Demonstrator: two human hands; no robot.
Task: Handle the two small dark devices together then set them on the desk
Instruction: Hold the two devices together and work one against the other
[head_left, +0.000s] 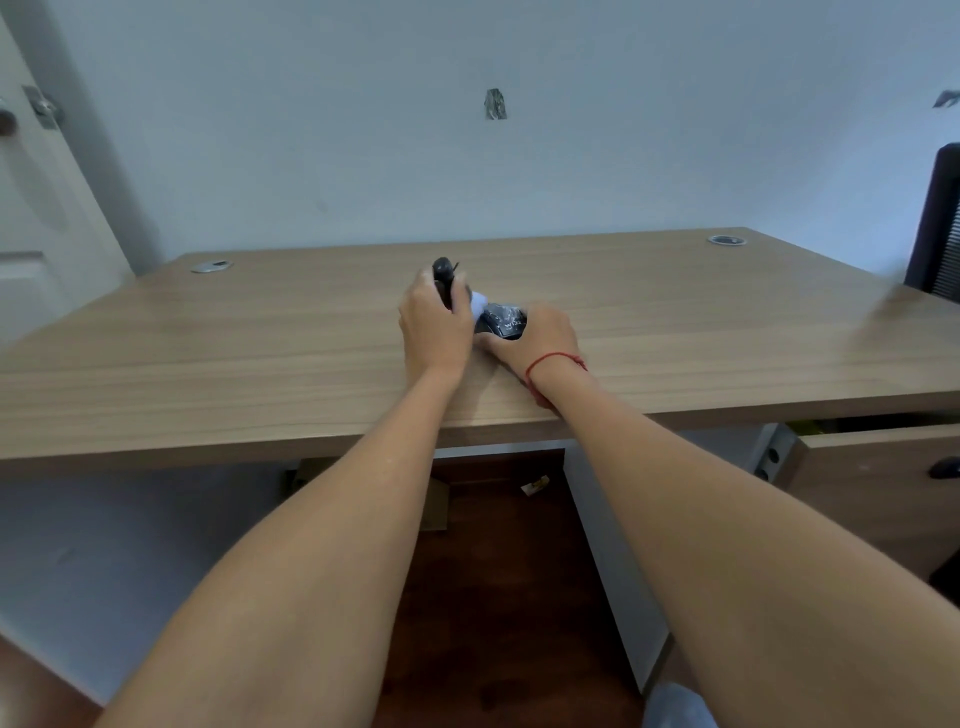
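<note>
Both arms reach out over the wooden desk (260, 364). My left hand (434, 327) is closed around a small dark rounded device (444, 275) that sticks up above the fingers. My right hand (540, 338), with a red string on its wrist, grips a second dark device (506, 319) with pale lettering, low over or on the desk top. Between the two devices shows a small white piece (478, 300); what it belongs to is unclear. The hands sit close together near the desk's middle.
Two round metal cable grommets (211, 266) (726, 239) sit at the desk's back corners. A dark office chair (937, 228) stands at the far right. A drawer unit (883, 478) is under the desk at right. A door (36, 182) is at left.
</note>
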